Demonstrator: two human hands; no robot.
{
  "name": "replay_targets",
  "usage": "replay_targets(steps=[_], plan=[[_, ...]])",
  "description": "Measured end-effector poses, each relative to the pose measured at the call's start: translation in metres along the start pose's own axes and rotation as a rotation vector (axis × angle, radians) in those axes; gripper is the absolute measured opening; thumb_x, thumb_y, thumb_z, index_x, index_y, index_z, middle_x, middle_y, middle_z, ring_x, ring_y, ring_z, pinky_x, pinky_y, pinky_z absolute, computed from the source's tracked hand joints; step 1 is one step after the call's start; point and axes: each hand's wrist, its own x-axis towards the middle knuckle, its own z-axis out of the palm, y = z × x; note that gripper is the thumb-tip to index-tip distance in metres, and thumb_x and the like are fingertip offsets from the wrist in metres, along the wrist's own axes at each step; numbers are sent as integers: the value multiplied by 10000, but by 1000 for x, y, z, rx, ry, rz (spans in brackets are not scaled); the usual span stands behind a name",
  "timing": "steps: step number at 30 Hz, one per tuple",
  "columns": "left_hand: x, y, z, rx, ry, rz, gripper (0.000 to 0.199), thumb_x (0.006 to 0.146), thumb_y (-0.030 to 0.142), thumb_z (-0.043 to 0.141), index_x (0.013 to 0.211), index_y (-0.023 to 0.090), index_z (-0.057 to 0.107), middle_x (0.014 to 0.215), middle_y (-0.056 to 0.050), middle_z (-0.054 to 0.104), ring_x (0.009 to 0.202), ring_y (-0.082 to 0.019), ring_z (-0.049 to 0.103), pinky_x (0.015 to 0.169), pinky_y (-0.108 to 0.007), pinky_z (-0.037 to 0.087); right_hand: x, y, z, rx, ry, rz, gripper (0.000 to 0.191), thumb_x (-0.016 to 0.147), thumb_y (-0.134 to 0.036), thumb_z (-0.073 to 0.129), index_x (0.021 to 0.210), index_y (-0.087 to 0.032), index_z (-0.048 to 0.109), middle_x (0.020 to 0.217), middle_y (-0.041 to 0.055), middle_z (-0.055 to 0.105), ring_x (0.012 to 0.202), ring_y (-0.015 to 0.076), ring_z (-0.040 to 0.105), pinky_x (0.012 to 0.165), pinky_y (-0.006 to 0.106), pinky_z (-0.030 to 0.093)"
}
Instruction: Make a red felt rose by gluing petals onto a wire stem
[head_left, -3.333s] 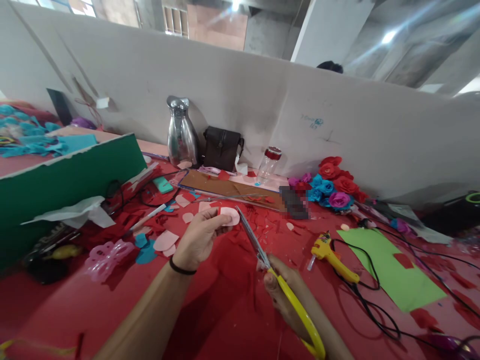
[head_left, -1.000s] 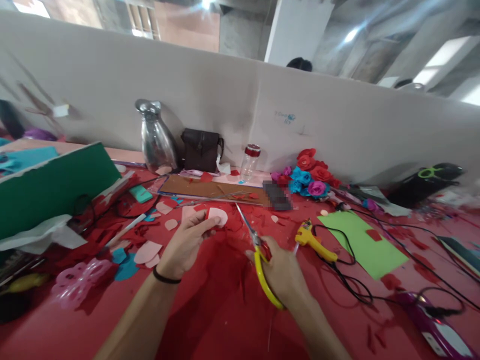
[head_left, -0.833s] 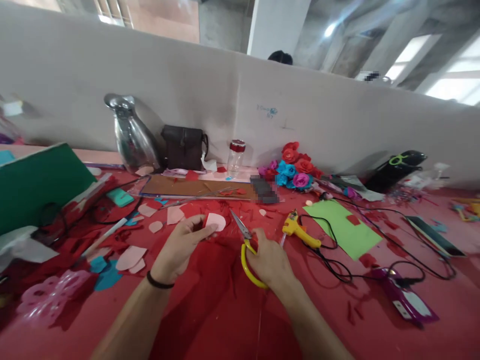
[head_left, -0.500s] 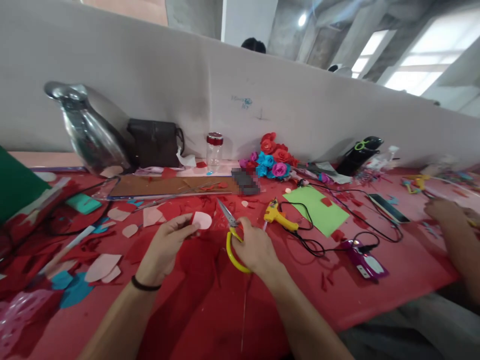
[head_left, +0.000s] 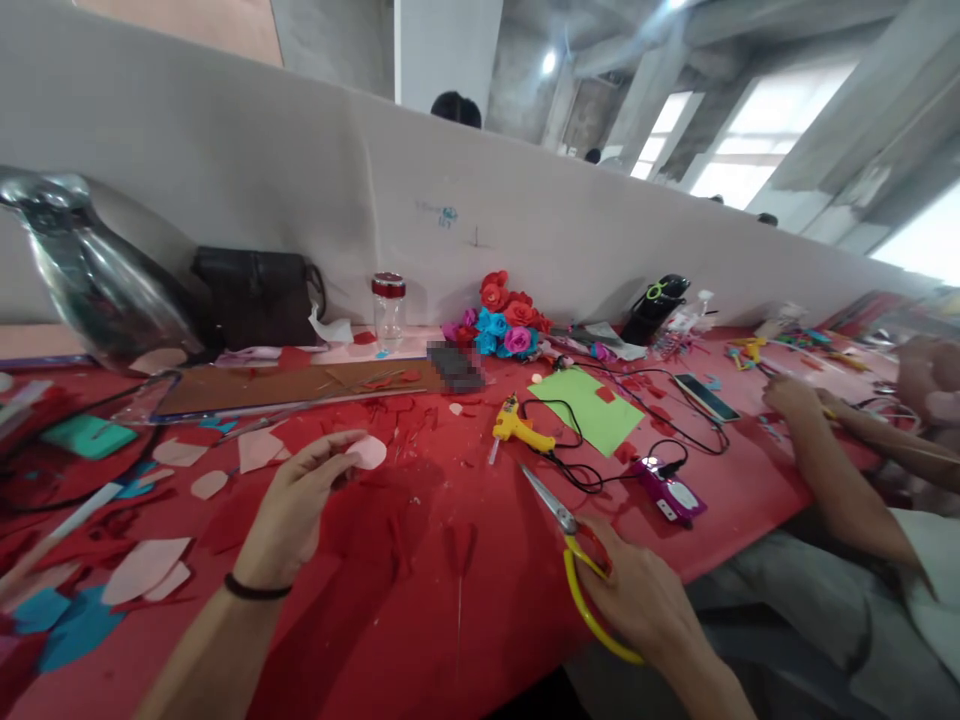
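Between thumb and fingers, my left hand [head_left: 296, 500] pinches a small pale pink paper petal [head_left: 367, 453] above the red-covered table [head_left: 360, 640]. My right hand [head_left: 637, 590] is closed on yellow-handled scissors [head_left: 574, 540], its fingers in and around the handles. The blades point up and left, clear of the petal. A thin wire [head_left: 459, 610] with red paper at its top lies between my hands. Beyond the scissors rests a yellow glue gun [head_left: 521, 428], its cord running to a purple power strip [head_left: 671, 492].
Pink paper pieces [head_left: 146, 568] and blue scraps [head_left: 79, 625] lie at left. A green sheet [head_left: 589, 408], paper flowers [head_left: 506, 318], a glass jar [head_left: 388, 308] and a metal jug [head_left: 90, 265] stand or lie further back. Co-workers' arms [head_left: 832, 455] are at right.
My right hand has carried the scissors right and toward the table's front edge, away from the petal. My left hand still holds the petal. The view has turned right.
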Motion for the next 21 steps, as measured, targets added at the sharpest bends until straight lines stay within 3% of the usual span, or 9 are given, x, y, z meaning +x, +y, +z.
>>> replay_targets(steps=[4, 8, 11, 13, 15, 17, 18, 21], plan=[[-1, 0, 1, -11, -29, 14, 291, 514, 244, 735, 790, 180, 668, 693, 12, 653, 580, -105, 524, 596, -230, 421, 24, -15, 9, 52, -6, -158, 392, 840, -205, 441, 1221, -220, 532, 924, 92, 650, 754, 221, 652, 608, 277, 421], [-1, -2, 2, -9, -44, 22, 279, 501, 260, 752, 737, 174, 630, 664, 22, 620, 562, -106, 518, 583, -236, 416, 49, -26, 12, 44, 84, -227, 436, 814, -134, 456, 1236, -208, 538, 1104, 127, 555, 868, 211, 610, 729, 304, 455], [-2, -4, 3, 17, -68, 41, 265, 516, 301, 758, 702, 172, 620, 632, 25, 590, 561, -106, 505, 572, -231, 403, 58, -40, 3, 64, 197, -233, 354, 803, -107, 463, 1102, -188, 634, 1045, 136, 577, 954, 249, 557, 847, 381, 429], [-3, -4, 3, 46, -106, 70, 258, 537, 330, 758, 693, 172, 627, 637, 17, 591, 580, -110, 504, 578, -228, 399, 62, -64, -5, 226, 226, -292, 298, 829, -129, 444, 1032, -173, 658, 998, 125, 605, 985, 245, 542, 892, 389, 413], [-4, -3, 3, 86, -160, 96, 235, 574, 347, 745, 684, 173, 633, 643, 6, 600, 597, -119, 512, 585, -229, 399, 69, -97, -10, 540, 154, -406, 286, 866, -247, 457, 1086, -174, 626, 1051, 106, 624, 989, 211, 560, 891, 346, 428], [-6, -1, 3, 127, -215, 126, 198, 608, 339, 727, 664, 174, 634, 642, -3, 609, 612, -129, 525, 601, -234, 406, 80, -132, -8, 857, -70, -479, 303, 868, -330, 465, 1079, -177, 619, 997, 70, 660, 875, 169, 608, 800, 289, 469], [-7, 1, 3, 144, -238, 140, 179, 618, 327, 719, 654, 174, 634, 642, -7, 613, 622, -134, 534, 614, -238, 411, 85, -148, -4, 980, -168, -505, 283, 846, -340, 493, 1013, -163, 637, 942, 57, 673, 827, 156, 617, 767, 270, 473], [-7, 2, 3, 167, -271, 163, 144, 631, 302, 702, 640, 175, 637, 646, -15, 624, 646, -144, 553, 649, -248, 423, 98, -175, 11, 1193, -271, -498, 204, 781, -330, 557, 827, -154, 648, 749, 10, 656, 681, 126, 592, 647, 230, 457]])
